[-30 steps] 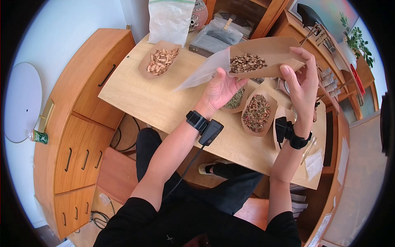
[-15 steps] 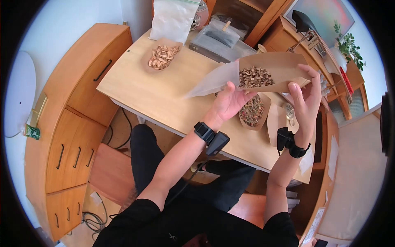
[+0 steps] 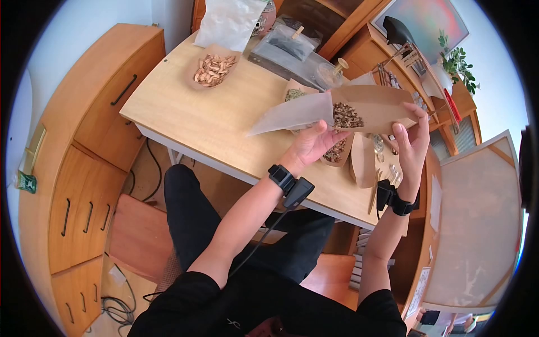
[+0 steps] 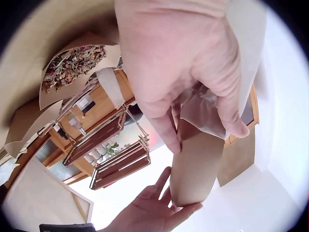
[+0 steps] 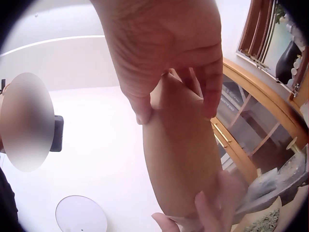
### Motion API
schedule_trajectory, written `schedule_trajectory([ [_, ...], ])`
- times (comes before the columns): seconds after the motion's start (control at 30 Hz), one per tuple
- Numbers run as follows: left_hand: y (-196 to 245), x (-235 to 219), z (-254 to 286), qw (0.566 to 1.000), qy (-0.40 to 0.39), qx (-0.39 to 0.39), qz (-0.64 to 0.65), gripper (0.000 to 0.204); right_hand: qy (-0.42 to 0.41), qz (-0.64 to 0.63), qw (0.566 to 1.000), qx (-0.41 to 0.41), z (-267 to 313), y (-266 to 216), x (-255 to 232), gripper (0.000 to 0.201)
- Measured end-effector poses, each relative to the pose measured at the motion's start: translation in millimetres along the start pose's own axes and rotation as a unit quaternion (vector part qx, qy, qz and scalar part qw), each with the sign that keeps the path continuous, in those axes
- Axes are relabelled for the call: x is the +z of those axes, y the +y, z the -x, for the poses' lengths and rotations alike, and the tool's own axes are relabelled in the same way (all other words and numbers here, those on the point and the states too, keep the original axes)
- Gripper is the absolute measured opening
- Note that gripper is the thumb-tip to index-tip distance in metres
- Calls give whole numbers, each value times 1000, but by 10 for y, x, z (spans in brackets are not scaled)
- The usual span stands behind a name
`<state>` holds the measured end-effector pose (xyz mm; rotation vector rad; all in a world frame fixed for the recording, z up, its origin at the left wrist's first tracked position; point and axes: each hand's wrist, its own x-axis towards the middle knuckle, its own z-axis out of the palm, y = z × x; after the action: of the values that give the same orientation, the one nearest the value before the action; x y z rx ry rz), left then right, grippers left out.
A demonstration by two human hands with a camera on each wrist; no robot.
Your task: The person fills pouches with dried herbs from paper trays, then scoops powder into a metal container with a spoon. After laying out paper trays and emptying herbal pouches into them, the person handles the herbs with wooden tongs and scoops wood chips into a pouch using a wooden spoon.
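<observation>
A kraft paper tray point(image 3: 379, 104) with brown chopped pieces point(image 3: 347, 116) is held above the table. Its left end meets the mouth of a translucent bag point(image 3: 292, 117). My left hand point(image 3: 314, 146) pinches the bag and tray where they join; in the left wrist view the left hand point(image 4: 186, 63) has thumb and fingers on either side of that joint. The right hand point(image 3: 412, 143) grips the tray's right end, and in the right wrist view the right hand point(image 5: 169, 53) has its thumb and fingers on opposite sides of the paper point(image 5: 181, 154).
On the table point(image 3: 174, 106), a tray of pale slices point(image 3: 213, 70) stands at the back left near a large clear bag point(image 3: 230, 22). Behind the hands are a grey case point(image 3: 289, 62) and a glass jar point(image 3: 330, 74). An emptier paper tray point(image 3: 363, 160) lies at the right.
The tray and bag have come lower relative to the view, and the tray's right end has dropped slightly. Both hands keep their hold. The head view has shifted, showing more of the right side.
</observation>
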<state>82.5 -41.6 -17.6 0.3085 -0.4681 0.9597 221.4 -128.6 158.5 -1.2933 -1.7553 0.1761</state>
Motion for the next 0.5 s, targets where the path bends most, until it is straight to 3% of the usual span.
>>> schedule_trajectory([
  [0.2, 32, 18, 0, 1000, -11, -9, 9, 83, -2, 16, 1000, 7, -13, 31, -5, 40],
  [0.27, 38, 14, 7, 999, -18, -22, 35, 72, -4, 9, 1000, 12, -14, 28, -10, 40],
  [0.5, 13, -30, 6, 999, -17, -29, 37, 66, 4, 18, 1000, -10, -36, 48, -5, 40],
])
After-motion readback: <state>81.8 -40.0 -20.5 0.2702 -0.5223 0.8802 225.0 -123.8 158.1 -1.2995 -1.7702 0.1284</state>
